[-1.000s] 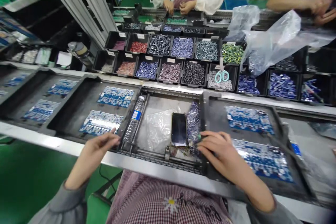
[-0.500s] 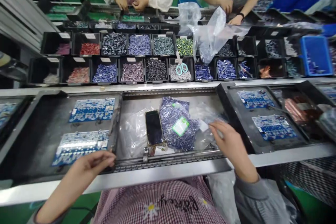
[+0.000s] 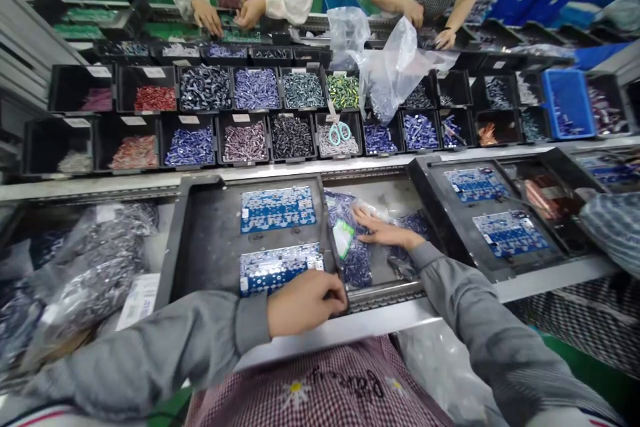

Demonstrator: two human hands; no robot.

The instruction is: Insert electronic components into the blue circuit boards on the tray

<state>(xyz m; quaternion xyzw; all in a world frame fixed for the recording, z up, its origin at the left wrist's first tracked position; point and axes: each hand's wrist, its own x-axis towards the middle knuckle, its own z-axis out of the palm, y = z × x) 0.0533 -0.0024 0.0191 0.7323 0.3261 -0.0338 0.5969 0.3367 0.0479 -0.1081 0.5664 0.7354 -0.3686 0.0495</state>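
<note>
Have slid the black tray (image 3: 207, 247), two blue circuit boards (image 3: 278, 209) lying in it, rightward since the earlier frame, up to the bag of purple parts (image 3: 356, 267). Hold left hand (image 3: 306, 300) curled at the tray's near right corner; cannot tell whether clamped. Rest right hand (image 3: 384, 230) on the bag, fingers apart.

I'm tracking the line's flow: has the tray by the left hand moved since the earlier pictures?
Yes, the tray has moved right: its right edge was well left of the scissors before, and is now nearly in line with them.
</note>
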